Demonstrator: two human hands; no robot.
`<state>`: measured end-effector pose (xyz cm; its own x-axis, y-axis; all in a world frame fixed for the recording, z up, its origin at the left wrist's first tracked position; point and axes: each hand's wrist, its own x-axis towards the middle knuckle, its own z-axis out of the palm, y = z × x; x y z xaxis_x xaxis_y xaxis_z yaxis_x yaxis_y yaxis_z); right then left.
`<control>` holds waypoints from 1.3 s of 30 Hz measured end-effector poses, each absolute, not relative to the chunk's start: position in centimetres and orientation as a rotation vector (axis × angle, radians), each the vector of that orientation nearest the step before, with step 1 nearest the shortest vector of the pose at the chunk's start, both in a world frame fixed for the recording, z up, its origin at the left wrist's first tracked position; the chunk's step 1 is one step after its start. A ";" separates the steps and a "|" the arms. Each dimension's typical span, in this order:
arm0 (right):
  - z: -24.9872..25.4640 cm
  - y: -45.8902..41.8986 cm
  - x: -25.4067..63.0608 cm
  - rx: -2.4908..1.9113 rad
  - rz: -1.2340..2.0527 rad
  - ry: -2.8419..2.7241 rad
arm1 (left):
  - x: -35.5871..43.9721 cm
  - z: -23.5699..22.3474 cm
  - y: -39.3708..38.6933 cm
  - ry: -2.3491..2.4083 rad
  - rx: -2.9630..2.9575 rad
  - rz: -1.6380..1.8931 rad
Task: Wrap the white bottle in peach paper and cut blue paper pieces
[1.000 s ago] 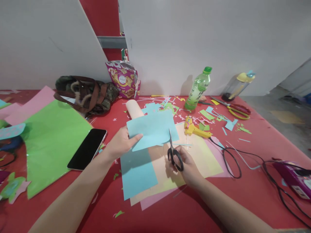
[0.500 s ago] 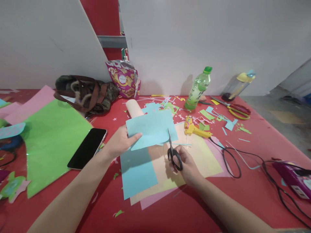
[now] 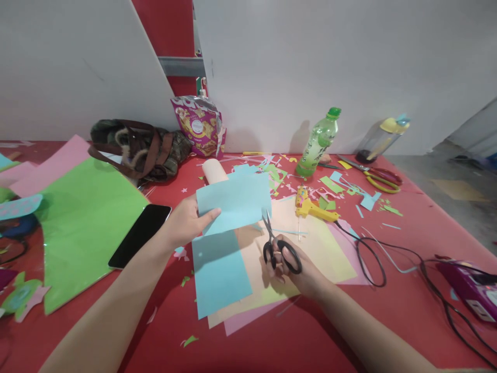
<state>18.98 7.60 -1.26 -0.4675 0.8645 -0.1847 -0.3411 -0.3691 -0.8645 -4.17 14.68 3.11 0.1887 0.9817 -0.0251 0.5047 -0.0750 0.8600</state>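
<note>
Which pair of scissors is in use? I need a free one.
The black-handled scissors in the right hand, blades open at the blue sheet. The red-and-yellow scissors lie untouched beyond.

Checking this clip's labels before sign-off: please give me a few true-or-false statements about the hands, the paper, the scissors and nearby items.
1. The left hand holds a blue sheet above the table. True.
2. The right hand holds red scissors. False: it holds black scissors; the red-handled pair lies far right on the table.
3. The phone lies screen up, partly on green paper. True.
4. The glue gun is in the left hand. False: it lies on the table beyond the right hand.
5. The green bottle lies flat. False: it stands, leaning by the wall.
</note>
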 end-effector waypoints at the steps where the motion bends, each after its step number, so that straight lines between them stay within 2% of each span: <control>1: -1.3 7.6 19.0 -0.837 1.925 -1.006 | -4.2 3.1 14.7 1.409 1.700 0.779; 20: -1.0 7.8 19.5 -0.719 1.990 -1.019 | -3.8 3.4 14.4 1.302 1.626 0.730; 39: -1.1 7.7 19.0 -0.861 1.827 -1.063 | -3.2 3.3 14.0 1.249 1.544 0.705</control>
<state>19.02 7.68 -1.09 -0.4172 0.8969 -0.1467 -0.3159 -0.2944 -0.9020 -3.24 14.05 3.33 0.2998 0.9439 -0.1388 0.3685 0.0196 0.9294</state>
